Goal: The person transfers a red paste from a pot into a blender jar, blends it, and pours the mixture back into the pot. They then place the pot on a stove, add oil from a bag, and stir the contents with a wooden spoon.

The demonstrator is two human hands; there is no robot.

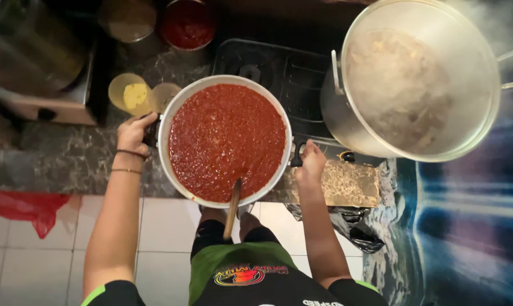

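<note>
The wooden spoon [232,207] is leaning out over the near rim. Both hands, left [133,134] and right [310,161], are clenching the 2 side handles of the pot of red sauce [227,141] at the counter's [52,164] edge; lifting level should avoid spills. Beyond, a big steaming pot [421,79] is sitting.

Wide pan [164,153] of red sauce [227,141] at centre. Left hand [134,133] grips pan's left handle, right hand [310,161] grips right handle. Wooden spoon [232,208] leans over pan's near rim. Steaming large pot [483,68] right of pan. Yellow-filled container [133,93] just left, on marble tabletop [58,164].
</note>
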